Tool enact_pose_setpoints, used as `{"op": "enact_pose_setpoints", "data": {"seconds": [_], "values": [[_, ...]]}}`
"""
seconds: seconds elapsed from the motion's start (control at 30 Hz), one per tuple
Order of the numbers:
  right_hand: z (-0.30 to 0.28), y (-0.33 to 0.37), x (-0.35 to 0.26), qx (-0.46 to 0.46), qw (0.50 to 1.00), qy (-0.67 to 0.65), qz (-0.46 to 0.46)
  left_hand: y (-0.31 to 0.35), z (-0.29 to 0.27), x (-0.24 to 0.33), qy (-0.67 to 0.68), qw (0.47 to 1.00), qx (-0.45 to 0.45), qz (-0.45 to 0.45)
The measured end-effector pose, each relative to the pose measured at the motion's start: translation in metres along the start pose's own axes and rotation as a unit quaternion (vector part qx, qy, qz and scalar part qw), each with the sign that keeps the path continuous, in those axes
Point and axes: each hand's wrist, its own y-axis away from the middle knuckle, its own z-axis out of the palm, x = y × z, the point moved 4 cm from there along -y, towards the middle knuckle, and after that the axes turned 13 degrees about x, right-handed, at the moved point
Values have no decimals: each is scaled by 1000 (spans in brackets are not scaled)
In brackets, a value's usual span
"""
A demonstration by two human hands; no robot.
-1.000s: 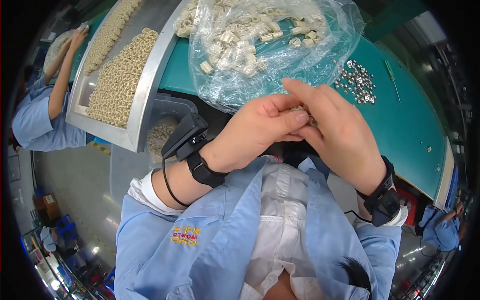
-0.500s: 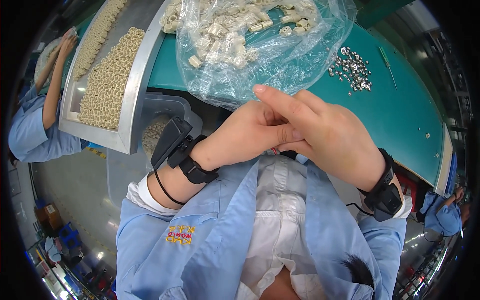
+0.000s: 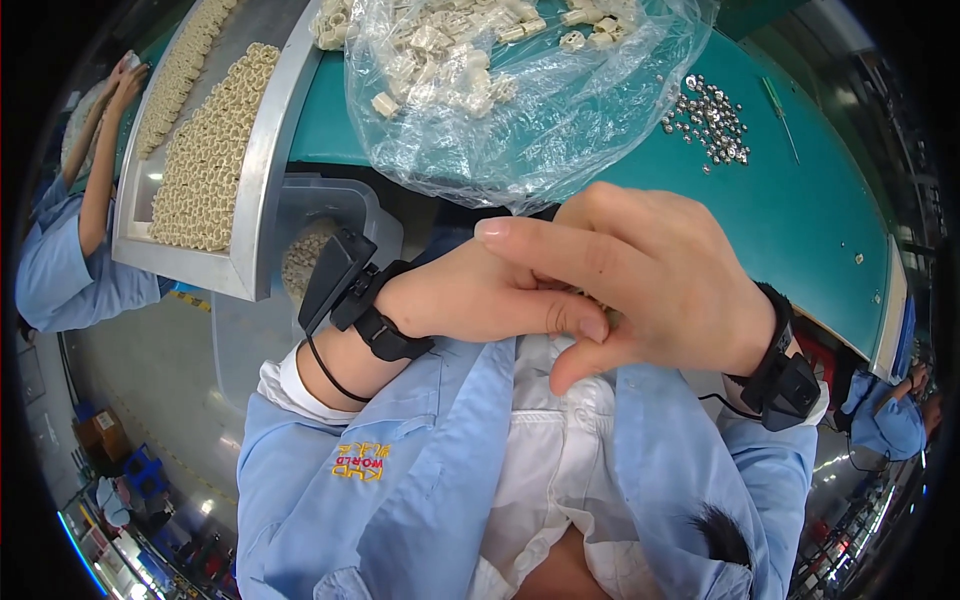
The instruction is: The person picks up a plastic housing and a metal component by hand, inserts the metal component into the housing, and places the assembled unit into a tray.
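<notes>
- Overlapping in front of the light-blue shirt (image 3: 330, 510), the left hand (image 3: 500, 298) and the right hand (image 3: 665, 280) are held near the table's front edge.
- By the left hand, narrowed with its thumb against the curled fingers, a small piece (image 3: 606, 308) is held; only a sliver of it is seen beside the thumb tip, the rest being hidden between the hands.
- On the right hand, thumb and forefinger are spread wide; the other fingertips are hidden, so whether anything is gripped there cannot be told.
- Around both wrists, black devices (image 3: 790, 392) are strapped.
- On the green table (image 3: 800, 225), a clear plastic bag (image 3: 550, 150) with cream parts (image 3: 430, 65) is laid beyond the hands.
- To its right, small shiny metal pieces (image 3: 712, 125) are scattered, near a green-handled screwdriver (image 3: 773, 100).
- At left, a metal-framed tray (image 3: 262, 195) is partly covered with packed cream rings (image 3: 205, 165).
- Below it, a translucent bin (image 3: 362, 225) is seen.
</notes>
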Motion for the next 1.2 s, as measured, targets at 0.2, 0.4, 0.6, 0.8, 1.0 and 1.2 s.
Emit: {"op": "enact_pose_setpoints", "data": {"seconds": [0.2, 0.4, 0.6, 0.8, 1.0, 1.2], "values": [[3, -3, 3, 45, 996, 37, -67, 14, -22, 18, -85, 996, 35, 4], [0, 20, 25, 123, 988, 80, -46, 38, -75, 44, -28, 974, 216, 65], [-24, 35, 16, 125, 985, 107, -42, 93, -194, 126, -214, 823, 505, 150], [-24, 45, 23, 142, 980, 136, -22, 154, -304, 129, -334, 692, 638, 60], [-21, 54, 32, 145, 979, 142, -1, 188, -354, 113, -333, 643, 689, -29], [-16, 57, 40, 141, 979, 145, 32, 203, -378, 102, -412, 635, 643, -114]]}}
